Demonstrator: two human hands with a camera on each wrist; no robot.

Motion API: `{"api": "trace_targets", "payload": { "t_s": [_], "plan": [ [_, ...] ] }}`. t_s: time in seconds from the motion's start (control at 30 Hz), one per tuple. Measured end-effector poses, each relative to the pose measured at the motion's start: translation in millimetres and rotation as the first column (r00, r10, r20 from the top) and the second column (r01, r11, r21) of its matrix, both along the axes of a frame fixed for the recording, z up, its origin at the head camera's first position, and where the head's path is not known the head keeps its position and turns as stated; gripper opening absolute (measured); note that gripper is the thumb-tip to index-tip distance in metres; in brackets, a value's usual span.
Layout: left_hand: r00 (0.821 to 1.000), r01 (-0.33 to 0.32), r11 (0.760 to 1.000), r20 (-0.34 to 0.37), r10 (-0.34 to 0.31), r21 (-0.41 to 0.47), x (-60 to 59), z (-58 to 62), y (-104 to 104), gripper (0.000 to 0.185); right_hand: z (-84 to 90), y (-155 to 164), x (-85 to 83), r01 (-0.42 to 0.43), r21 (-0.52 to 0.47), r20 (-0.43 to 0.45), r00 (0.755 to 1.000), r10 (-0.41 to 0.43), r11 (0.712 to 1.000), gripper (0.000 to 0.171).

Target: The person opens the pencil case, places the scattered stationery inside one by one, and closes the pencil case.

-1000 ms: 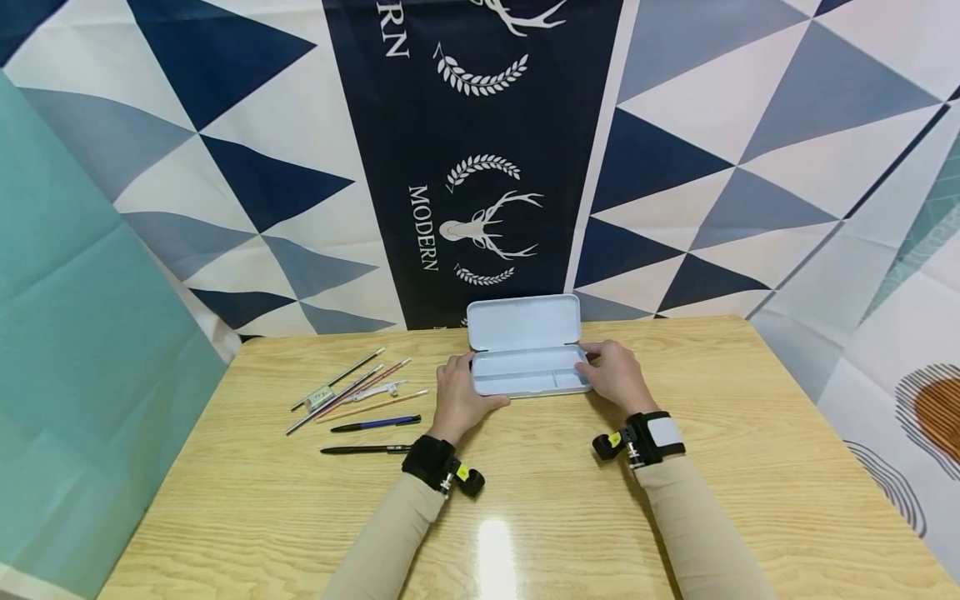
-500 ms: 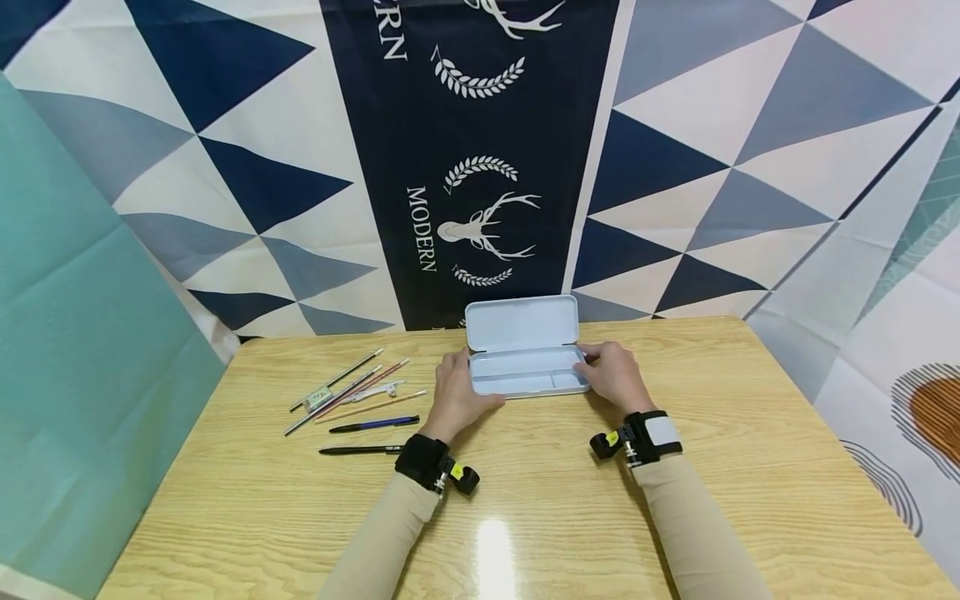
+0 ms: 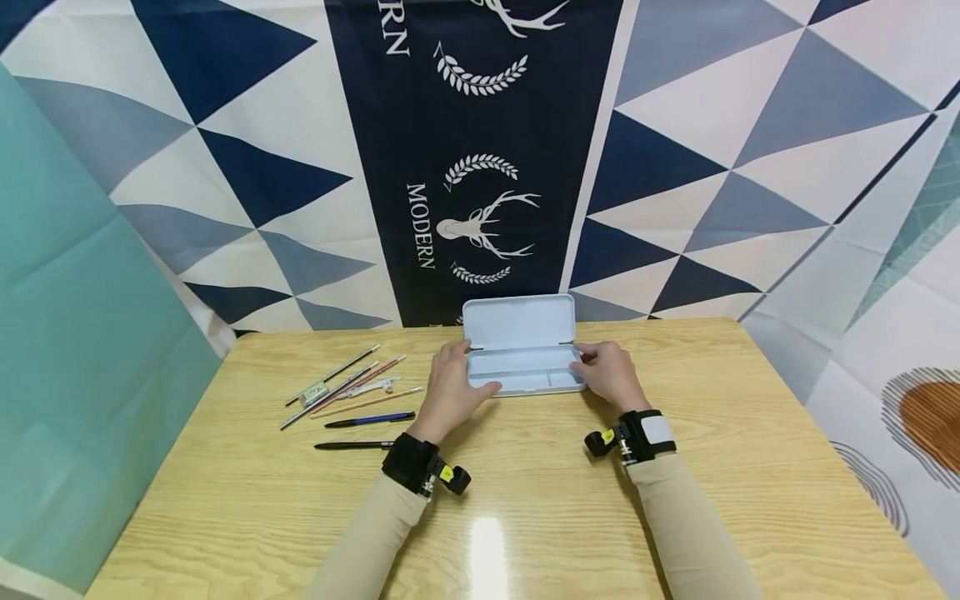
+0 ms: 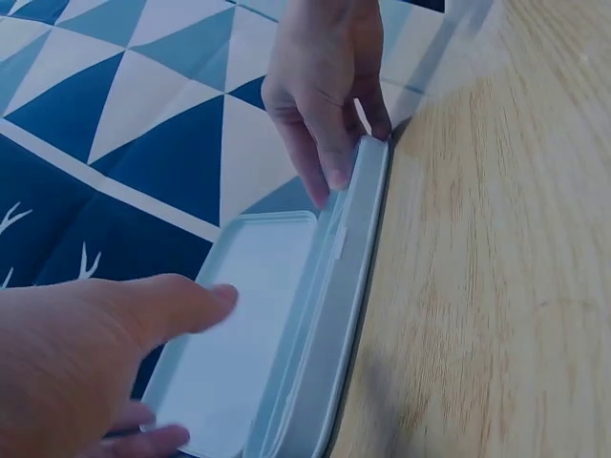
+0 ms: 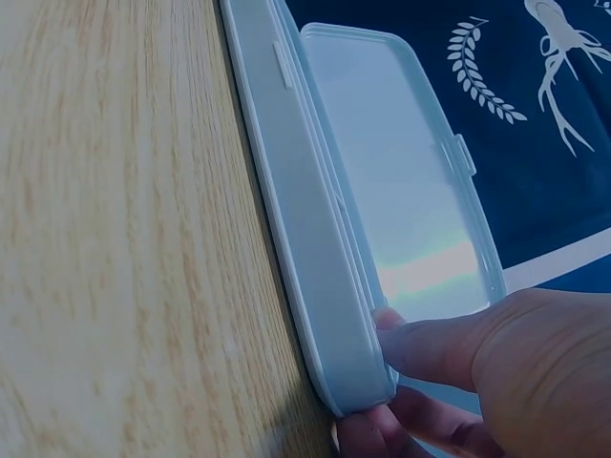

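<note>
An open pale-blue pencil case sits at 12 o'clock on the surface. The left hand and right hand hold its ends, fingers curled around them; pens lie at 10 o'clock.

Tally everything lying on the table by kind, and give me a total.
Open pencil case: 1
Pens lying apart, a blue pen and a black pen: 2
Fanned pencils and thin sticks: at least 5; they overlap, so the exact number is unclear
Total: at least 8

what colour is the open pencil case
Pale blue pencil case, lid and tray alike; it shows best in the head view.
</note>
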State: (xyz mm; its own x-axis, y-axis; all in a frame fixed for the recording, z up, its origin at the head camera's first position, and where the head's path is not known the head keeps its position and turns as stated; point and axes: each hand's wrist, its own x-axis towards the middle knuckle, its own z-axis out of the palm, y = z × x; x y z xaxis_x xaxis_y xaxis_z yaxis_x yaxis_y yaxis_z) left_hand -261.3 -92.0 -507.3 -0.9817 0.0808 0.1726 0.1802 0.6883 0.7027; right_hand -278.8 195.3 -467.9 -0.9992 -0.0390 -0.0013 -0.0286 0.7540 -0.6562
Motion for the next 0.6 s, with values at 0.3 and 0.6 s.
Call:
{"api": "trace_targets", "payload": {
  "t_s": [0.3,0.6],
  "plan": [
    [0.993,0.114,0.993,-0.045,-0.113,0.023,49.2,59.6,-17,0.062,-3.7,0,-2.4,-0.005,-0.011,0.013,1.0,0.005,1.0,0.046],
    [0.992,0.103,0.994,-0.076,-0.105,-0.032,58.9,70.7,-57,0.054,-2.5,2,-2.5,0.0,-0.008,0.003,1.0,0.0,1.0,0.046]
  ]
}}
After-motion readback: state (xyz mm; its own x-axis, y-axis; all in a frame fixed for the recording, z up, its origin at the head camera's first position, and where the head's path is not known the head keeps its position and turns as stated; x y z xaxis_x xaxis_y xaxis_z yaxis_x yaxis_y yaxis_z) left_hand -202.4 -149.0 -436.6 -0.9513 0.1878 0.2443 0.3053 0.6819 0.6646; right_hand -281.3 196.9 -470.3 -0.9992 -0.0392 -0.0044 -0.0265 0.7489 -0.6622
